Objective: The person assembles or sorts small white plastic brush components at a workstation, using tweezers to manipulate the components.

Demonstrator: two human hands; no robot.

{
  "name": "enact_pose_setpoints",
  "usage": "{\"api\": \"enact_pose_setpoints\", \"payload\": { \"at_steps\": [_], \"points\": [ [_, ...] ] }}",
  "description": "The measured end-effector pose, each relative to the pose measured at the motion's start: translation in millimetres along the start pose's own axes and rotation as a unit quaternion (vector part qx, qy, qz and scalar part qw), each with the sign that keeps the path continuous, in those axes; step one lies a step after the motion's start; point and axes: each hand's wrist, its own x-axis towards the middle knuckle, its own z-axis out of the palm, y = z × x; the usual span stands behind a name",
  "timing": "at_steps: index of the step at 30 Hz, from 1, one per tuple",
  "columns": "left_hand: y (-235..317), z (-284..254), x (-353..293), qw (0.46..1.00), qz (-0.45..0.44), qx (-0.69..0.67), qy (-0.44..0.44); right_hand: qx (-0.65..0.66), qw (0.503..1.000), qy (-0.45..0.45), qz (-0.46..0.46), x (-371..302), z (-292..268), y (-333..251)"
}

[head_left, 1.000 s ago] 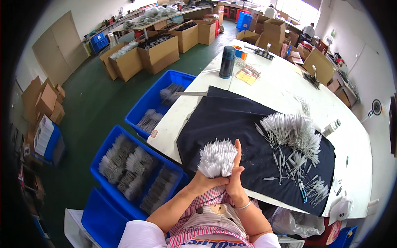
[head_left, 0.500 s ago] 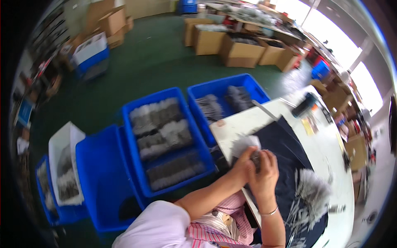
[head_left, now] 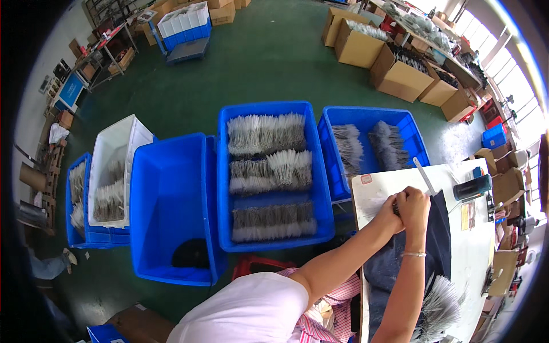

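Both my hands meet over the left part of the white table (head_left: 472, 240). My left hand (head_left: 390, 216) and my right hand (head_left: 413, 207) are closed round one bundle of thin wire brushes (head_left: 373, 206). Pale bristle ends stick out to the left of my fingers, and most of the bundle is hidden by the hands. Beneath them lies a dark blue cloth (head_left: 439, 243). A loose heap of similar grey-white brushes (head_left: 440, 306) rests by my right forearm, at the near end of the table.
Left of the table stands a blue bin (head_left: 323, 211) with rows of brush bundles; another blue bin (head_left: 420, 134) holds more. Further left are a deep blue bin (head_left: 166, 206) and a white bin (head_left: 108, 146). A metal ruler (head_left: 423, 174) and dark cylinder (head_left: 473, 187) lie on the table.
The whole view has swung, so the bins and table appear further right and the blur is gone. My hands still grip the bundle together, now nearer the ruler.
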Motion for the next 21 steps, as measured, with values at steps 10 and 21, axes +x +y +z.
{"api": "enact_pose_setpoints", "payload": {
  "at_steps": [10,21],
  "points": [
    [-7,19,-58,0.985,-0.014,0.170,-0.013,0.026,0.994,0.075,-0.077,-51,-12,-19],
    [47,-48,-196,0.724,0.100,0.647,-0.217,0.111,0.973,0.013,-0.203,-175,-18,-86]
  ]
}}
